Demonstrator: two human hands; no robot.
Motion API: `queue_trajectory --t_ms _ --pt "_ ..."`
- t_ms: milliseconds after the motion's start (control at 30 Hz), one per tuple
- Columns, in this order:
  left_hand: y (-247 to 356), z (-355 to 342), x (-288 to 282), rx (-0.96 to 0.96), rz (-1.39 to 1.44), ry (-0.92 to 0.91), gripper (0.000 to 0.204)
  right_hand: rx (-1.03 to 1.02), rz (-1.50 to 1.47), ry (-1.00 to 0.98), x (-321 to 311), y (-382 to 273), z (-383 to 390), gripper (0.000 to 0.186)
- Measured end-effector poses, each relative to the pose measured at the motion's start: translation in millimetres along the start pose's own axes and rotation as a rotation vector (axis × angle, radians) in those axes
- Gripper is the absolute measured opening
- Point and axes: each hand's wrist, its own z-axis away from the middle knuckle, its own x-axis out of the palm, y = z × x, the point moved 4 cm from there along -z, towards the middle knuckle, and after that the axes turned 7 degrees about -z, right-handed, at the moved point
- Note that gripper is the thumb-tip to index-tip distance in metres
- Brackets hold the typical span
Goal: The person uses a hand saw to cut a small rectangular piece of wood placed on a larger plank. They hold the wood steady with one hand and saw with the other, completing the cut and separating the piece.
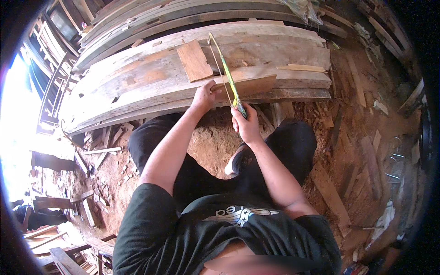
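Observation:
A bow saw (225, 66) with a yellow-green frame stands across a thin wooden board (256, 85) at the near side of a stack of planks (137, 81). My right hand (247, 123) is closed on the saw's handle at its lower end. My left hand (204, 95) is closed on the left end of the thin board, just left of the blade. A loose rectangular wooden piece (195, 59) lies on the planks beyond my left hand, and a pale narrow strip (301, 68) lies to the right.
More long boards (160, 20) are stacked behind. Offcuts (327, 188) and sawdust cover the dirt floor around my bent legs. A crumpled plastic sheet (305, 9) hangs at the top right. Wooden frames stand at the left beside bright light; a dark shape at the lower left is unclear.

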Motion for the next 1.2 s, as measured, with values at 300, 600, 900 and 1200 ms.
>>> queue_trajectory --t_ms 300,600,900,1200 --pt "0 4 -3 0.018 -0.118 -0.042 0.038 0.008 -0.062 0.007 2 -5 7 0.012" --pt "-1 4 -5 -0.026 -0.144 -0.047 0.047 0.016 0.052 0.020 6 -3 4 0.014" --pt "2 0 -4 0.013 -0.254 -0.048 0.035 0.145 0.117 -0.005 -8 -5 -5 0.017" --pt "1 -2 -3 0.010 -0.210 -0.072 0.034 0.011 0.511 0.063 -13 22 -5 0.029"
